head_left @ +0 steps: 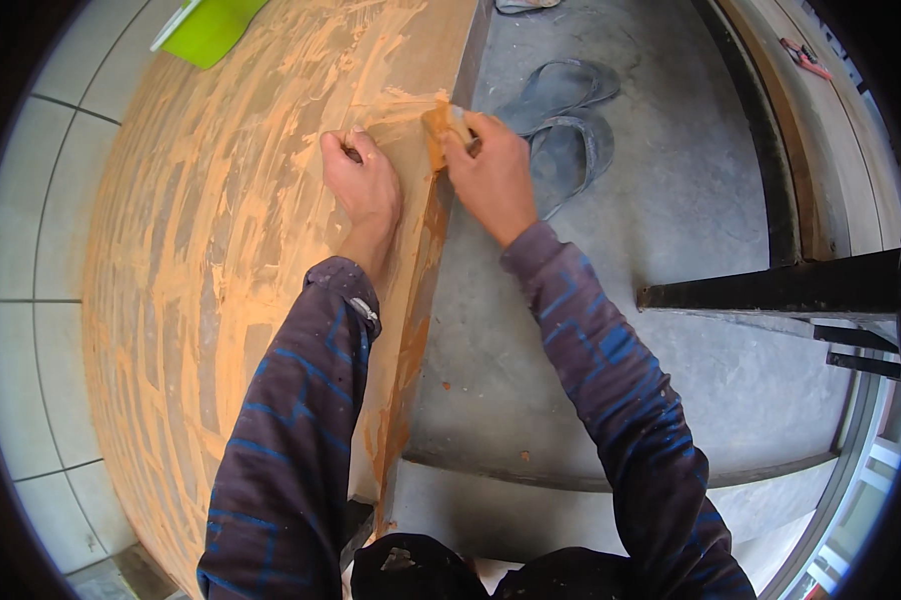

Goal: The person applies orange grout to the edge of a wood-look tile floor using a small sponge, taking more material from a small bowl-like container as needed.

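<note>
Head view, looking down: a broad wooden surface point(186, 300), streaked with orange paste point(266, 335), fills the left half of the frame, its long edge running from top centre to bottom centre. Pale tiles point(31, 235) border it on the far left.

Right of the edge lies a lower grey floor point(531, 370). A pair of grey sandals point(596, 85) sits on it at upper centre, just beyond the right hand point(496, 180) and partly hidden behind it. Part of another shoe point(524, 4) shows at the top rim. A black beam point(771, 290) juts in from the right side, well apart from the right forearm. A small reddish object point(806, 60), too small to identify, rests at upper right.

One container appears: a bright green tub point(211, 35) with a white rim, cut off at upper left, on the wooden surface. Its inside is out of sight.

At upper centre, the right hand's fingers pinch a slightly blurred, paste-coated scraper point(436, 135) against the wooden edge. The left hand point(364, 185), just left of it, is curled into a loose fist over the surface; whether it encloses anything cannot be told.
</note>
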`<state>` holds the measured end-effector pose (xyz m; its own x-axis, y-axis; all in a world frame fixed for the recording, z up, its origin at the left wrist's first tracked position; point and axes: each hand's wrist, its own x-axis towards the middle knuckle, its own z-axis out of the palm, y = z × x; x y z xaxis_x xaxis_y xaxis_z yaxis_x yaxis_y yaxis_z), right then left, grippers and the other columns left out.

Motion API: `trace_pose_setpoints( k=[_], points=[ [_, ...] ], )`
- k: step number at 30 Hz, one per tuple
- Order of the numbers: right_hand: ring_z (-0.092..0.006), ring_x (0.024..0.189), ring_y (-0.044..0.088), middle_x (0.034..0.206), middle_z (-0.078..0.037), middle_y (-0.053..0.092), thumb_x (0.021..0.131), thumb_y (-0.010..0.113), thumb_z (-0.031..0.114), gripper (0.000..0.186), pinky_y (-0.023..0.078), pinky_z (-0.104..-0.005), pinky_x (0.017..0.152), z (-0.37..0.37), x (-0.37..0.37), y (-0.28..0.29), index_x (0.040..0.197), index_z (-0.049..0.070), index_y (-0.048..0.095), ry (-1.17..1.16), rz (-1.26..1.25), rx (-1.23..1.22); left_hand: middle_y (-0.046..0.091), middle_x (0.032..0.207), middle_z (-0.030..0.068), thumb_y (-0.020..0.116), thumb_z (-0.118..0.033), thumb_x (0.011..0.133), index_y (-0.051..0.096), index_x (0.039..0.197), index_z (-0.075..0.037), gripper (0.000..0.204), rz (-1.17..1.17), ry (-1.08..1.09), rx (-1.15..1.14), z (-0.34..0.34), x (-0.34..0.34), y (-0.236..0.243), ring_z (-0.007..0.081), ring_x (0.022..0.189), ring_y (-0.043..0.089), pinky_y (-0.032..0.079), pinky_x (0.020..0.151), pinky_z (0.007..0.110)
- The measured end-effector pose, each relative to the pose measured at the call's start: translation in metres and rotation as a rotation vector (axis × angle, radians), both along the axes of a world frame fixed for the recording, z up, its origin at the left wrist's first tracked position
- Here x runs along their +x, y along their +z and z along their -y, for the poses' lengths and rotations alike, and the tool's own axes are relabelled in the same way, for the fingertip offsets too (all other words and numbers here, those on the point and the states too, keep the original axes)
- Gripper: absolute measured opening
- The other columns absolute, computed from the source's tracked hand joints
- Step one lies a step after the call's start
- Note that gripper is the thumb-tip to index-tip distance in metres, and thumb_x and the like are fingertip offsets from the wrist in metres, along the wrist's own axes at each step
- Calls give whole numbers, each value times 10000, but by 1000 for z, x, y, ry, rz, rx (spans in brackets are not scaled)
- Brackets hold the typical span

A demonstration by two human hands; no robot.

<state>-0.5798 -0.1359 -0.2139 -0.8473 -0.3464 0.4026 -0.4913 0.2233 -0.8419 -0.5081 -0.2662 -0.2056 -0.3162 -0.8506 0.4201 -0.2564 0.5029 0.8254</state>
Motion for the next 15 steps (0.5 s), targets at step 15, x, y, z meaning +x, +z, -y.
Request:
trace_pose_setpoints(
  k=[15],
  points=[
    [-386, 1078, 671, 1132, -223, 709, 911, 624, -23, 282, 523, -424, 897, -29, 48, -35, 1187, -24, 679, 129, 99, -281, 765, 992, 165, 648, -117, 999, 678, 1185, 57, 257, 34, -149, -9, 10, -7, -13, 192, 890, 737, 573, 823, 326]
  ],
)
